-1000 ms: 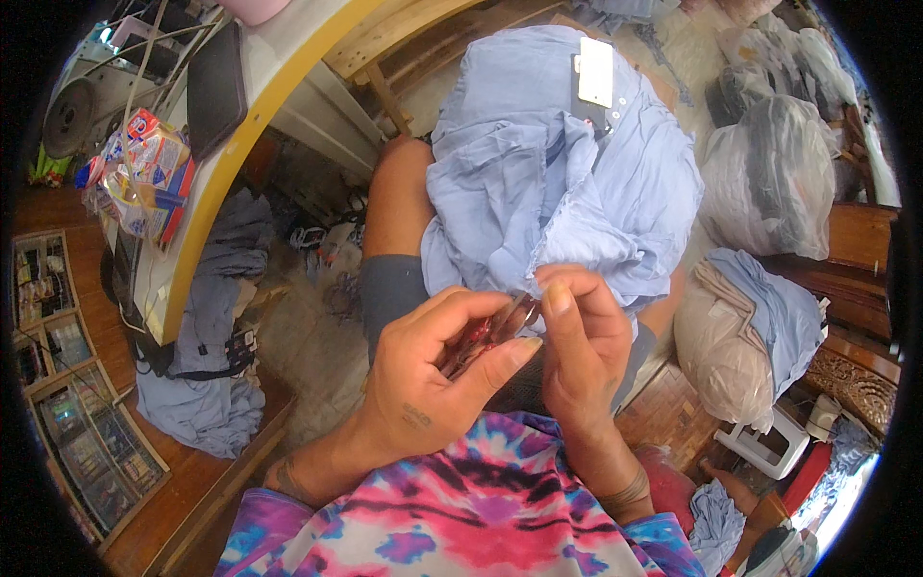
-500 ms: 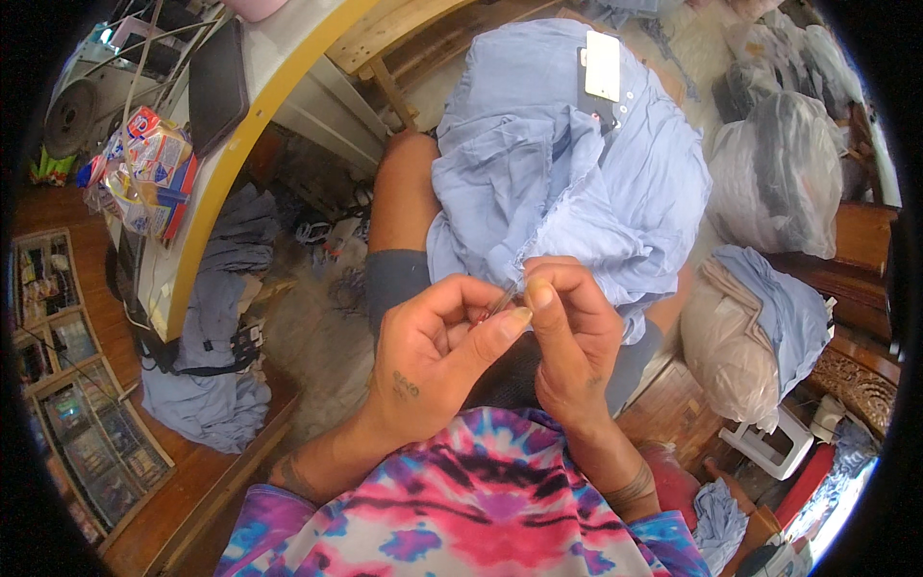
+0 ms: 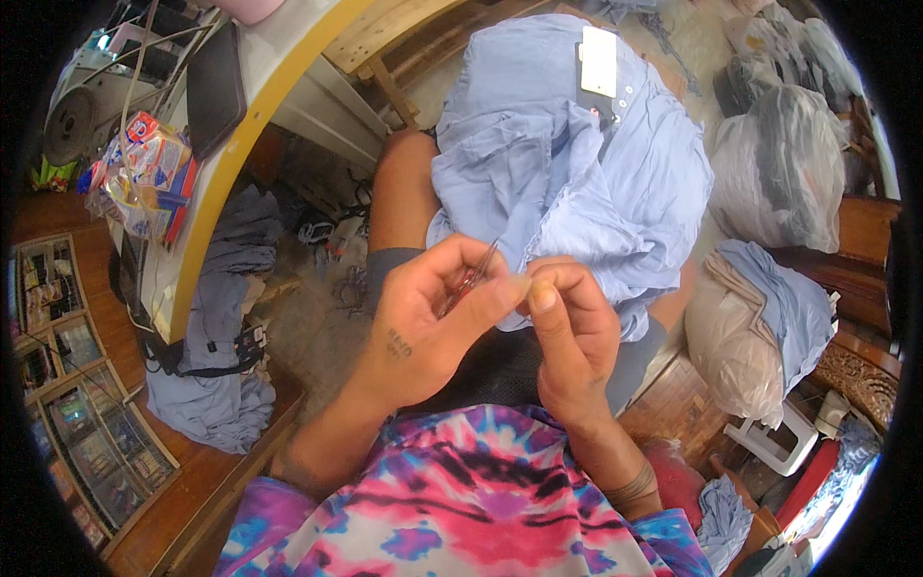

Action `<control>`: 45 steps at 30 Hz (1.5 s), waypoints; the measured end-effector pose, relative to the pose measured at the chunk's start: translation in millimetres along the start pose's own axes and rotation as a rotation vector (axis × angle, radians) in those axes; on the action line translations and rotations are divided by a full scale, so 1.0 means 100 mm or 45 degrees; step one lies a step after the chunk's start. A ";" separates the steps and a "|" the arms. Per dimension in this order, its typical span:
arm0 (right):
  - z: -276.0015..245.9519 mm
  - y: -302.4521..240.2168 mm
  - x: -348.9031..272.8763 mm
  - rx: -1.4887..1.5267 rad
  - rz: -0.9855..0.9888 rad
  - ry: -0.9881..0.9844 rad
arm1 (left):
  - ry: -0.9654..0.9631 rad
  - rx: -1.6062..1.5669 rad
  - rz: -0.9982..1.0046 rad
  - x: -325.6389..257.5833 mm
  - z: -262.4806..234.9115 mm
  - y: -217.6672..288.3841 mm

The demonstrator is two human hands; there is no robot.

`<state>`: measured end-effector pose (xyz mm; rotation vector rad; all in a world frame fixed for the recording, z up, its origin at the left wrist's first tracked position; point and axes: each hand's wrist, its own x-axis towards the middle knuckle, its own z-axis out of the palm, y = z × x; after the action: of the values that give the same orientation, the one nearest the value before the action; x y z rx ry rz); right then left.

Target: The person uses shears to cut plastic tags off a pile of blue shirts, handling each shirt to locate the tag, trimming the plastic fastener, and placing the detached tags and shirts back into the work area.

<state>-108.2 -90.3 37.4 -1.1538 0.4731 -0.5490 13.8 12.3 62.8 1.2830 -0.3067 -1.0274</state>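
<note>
The left hand (image 3: 413, 322) has its fingers curled round a thin metal tool (image 3: 478, 270), maybe to free its thumb. The right hand (image 3: 575, 332) pinches its fingers together; I can't tell on what. Beyond, blue cloth (image 3: 567, 178) lies across the legs (image 3: 402, 188), seemingly for support.

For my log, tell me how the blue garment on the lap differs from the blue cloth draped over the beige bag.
The lap garment looks larger and spreads wide; the draped cloth covers only part of the beige bag. The lap garment lies just beyond the right hand; the draped cloth lies off to that hand's right. Both are light blue fabric.
</note>
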 end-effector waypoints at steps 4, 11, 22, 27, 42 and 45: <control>0.01 -0.04 -0.01 0.017 0.049 0.051 | -0.026 -0.047 0.007 0.02 0.01 -0.02; 0.10 -0.06 -0.06 0.203 0.043 0.242 | -0.112 -0.473 -0.160 0.01 0.04 -0.09; 0.09 -0.06 -0.02 0.249 0.163 0.151 | -0.028 -0.043 0.009 -0.27 -0.04 0.11; 0.08 -0.04 -0.01 0.187 0.033 0.132 | -0.196 0.544 0.141 -0.28 -0.06 0.11; -0.01 -0.04 -0.03 0.090 -0.028 0.049 | -0.135 0.461 0.159 -0.22 -0.01 0.07; -0.02 -0.05 -0.03 0.083 -0.015 0.045 | -0.133 0.492 0.207 -0.21 -0.02 0.04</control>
<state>-112.3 -91.7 41.5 -1.0866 0.4753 -0.5918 5.7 29.4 72.2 1.5223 -0.7050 -0.9242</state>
